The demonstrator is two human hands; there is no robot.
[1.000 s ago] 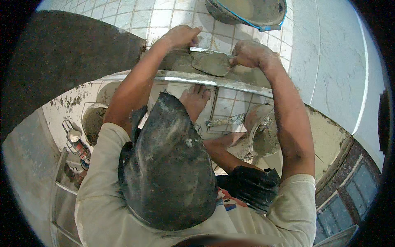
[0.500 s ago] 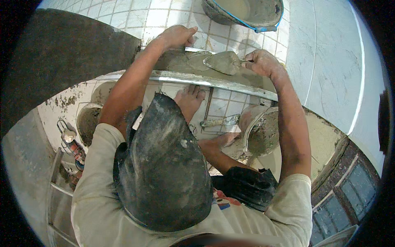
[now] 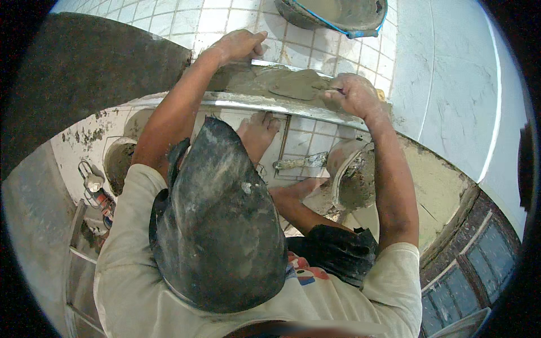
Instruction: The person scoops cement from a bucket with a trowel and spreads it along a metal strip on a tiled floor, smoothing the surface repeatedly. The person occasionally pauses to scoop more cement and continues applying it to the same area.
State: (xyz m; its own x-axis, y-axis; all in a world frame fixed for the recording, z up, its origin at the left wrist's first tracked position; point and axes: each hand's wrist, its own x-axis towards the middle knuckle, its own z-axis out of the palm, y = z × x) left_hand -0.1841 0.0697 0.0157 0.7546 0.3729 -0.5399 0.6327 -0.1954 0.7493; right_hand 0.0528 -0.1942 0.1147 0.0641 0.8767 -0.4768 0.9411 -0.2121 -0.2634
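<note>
My right hand [image 3: 357, 94] is closed round the handle of a trowel [image 3: 301, 84]. The blade, coated in grey mortar, lies almost flat on a bed of wet mortar [image 3: 239, 80] along a narrow ledge. A pale metal edging strip [image 3: 282, 107] borders the near side of that bed; a thin white strip [image 3: 282, 66] runs along the far side. At the ledge's far left, my left hand [image 3: 241, 45] is curled closed above the white tiles, close to the white strip's end. The undersides of its fingers are hidden.
A dark bucket [image 3: 338, 27] with a blue rim stands beyond the ledge. Below it are a mortar-filled container [image 3: 358, 183], a second dirty trowel [image 3: 301, 163] and my bare feet. At left sit another container [image 3: 118, 163] and a power tool [image 3: 98, 194]. A dark panel [image 3: 107, 73] rises left.
My right hand has drawn the trowel slightly nearer and left, and its blade has tipped flatter onto the mortar. The left hand keeps its place at the ledge; the whole view has shifted a little.
</note>
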